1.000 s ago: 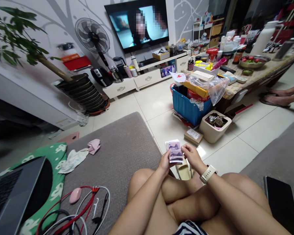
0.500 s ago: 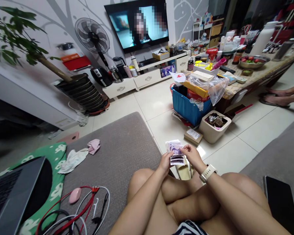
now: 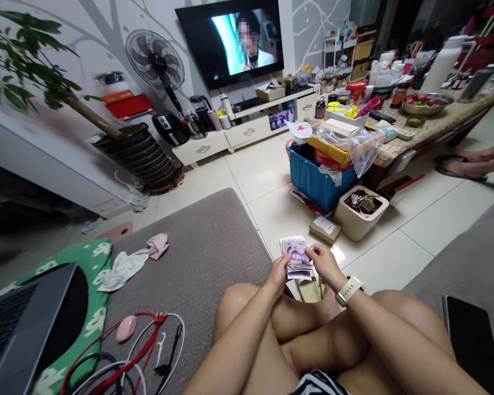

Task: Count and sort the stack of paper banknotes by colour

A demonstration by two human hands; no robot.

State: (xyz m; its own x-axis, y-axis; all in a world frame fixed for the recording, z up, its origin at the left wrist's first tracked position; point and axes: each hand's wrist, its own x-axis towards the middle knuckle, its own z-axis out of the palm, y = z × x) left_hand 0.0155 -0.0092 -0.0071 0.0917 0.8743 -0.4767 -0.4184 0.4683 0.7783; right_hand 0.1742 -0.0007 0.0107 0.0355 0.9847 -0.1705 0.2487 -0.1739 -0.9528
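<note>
A stack of purple banknotes (image 3: 298, 257) is held above my crossed legs, several notes fanned at its upper and lower edges. My left hand (image 3: 279, 274) grips the stack by its left side, thumb on top. On the other side my right hand (image 3: 321, 259) pinches the upper right edge of the top note between thumb and fingers. A light watch (image 3: 349, 291) is strapped round my right wrist. Below the notes, on the floor, part of a pale yellowish object (image 3: 309, 292) shows; I cannot make out its kind.
A grey couch section (image 3: 197, 241) bears cables (image 3: 148, 351), a pink case (image 3: 125, 328), cloths (image 3: 125, 269) and a laptop (image 3: 20, 323). To my right lies a phone (image 3: 473, 345). Ahead stand a waste bin (image 3: 356, 225), a small cardboard box (image 3: 325, 229), a blue bin (image 3: 313, 178) and a cluttered table.
The top note has shifted slightly under my right fingers, and the fanned notes sit a little differently. My right hand has moved slightly right. The television picture has changed.
</note>
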